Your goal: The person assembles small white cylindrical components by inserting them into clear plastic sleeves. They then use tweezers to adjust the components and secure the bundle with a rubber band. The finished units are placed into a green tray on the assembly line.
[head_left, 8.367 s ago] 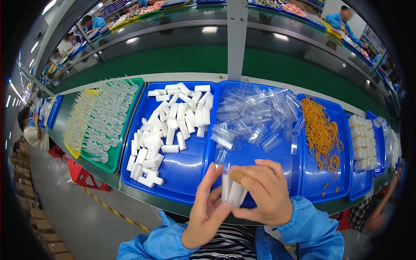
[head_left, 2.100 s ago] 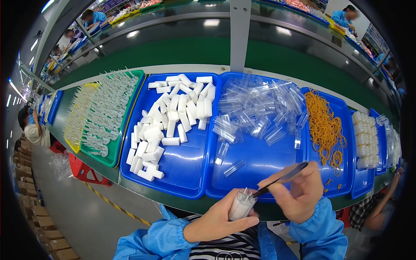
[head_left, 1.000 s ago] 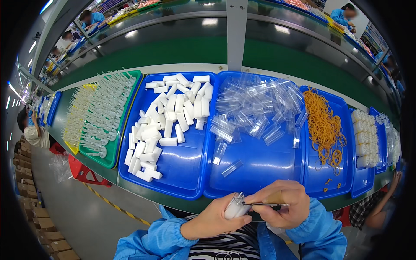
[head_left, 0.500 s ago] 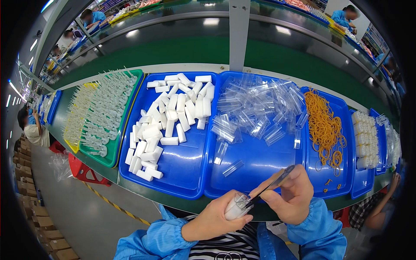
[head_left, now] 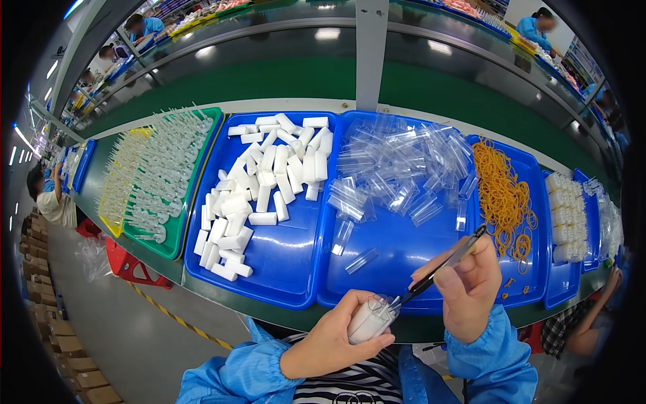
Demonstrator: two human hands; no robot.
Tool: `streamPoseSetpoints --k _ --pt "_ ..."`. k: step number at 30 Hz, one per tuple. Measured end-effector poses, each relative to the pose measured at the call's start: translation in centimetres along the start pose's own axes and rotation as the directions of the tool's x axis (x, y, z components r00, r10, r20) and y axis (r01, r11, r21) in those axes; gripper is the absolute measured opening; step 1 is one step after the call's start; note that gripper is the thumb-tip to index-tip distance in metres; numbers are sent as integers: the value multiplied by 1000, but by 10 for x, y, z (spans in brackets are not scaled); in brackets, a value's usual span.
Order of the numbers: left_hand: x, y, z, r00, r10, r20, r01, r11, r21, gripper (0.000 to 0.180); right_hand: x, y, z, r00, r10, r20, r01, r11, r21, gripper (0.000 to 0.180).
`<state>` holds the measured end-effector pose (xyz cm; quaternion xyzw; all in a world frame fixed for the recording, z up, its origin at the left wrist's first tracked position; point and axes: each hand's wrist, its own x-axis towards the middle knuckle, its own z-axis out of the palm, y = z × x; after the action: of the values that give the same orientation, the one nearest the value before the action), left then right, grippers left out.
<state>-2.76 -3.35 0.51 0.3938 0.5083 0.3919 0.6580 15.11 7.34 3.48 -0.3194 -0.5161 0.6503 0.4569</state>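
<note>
Bright, even overhead lighting; white reflections of ceiling lamps on the glossy dark green conveyor belt [head_left: 282, 81]. Mild glare on the shiny blue plastic trays [head_left: 397, 259] and the heap of clear plastic tubes [head_left: 397, 165]. Soft, short shadows only. Strong fisheye bending of straight edges toward the rim; black vignette at the corners. Centre sharp; far background figures blurred and small.

you have four blue trays [head_left: 296, 283] in a row, one green tray [head_left: 176, 244], one pair of tweezers [head_left: 441, 266].
</note>
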Motion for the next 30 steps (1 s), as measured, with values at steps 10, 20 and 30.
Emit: streamPoseSetpoints --k 10,20,30 --pt "2 3 -6 987 -119 109 118 993 21 56 -2 4 -1 986 33 161 -23 998 -62 29" --pt "3 0 -8 945 -202 256 274 918 -287 45 -9 -4 -1 956 -24 294 135 921 -366 16" --pt "-1 9 -2 998 58 -32 -60 996 -71 56 14 5 -18 977 -125 172 212 643 -736 21"
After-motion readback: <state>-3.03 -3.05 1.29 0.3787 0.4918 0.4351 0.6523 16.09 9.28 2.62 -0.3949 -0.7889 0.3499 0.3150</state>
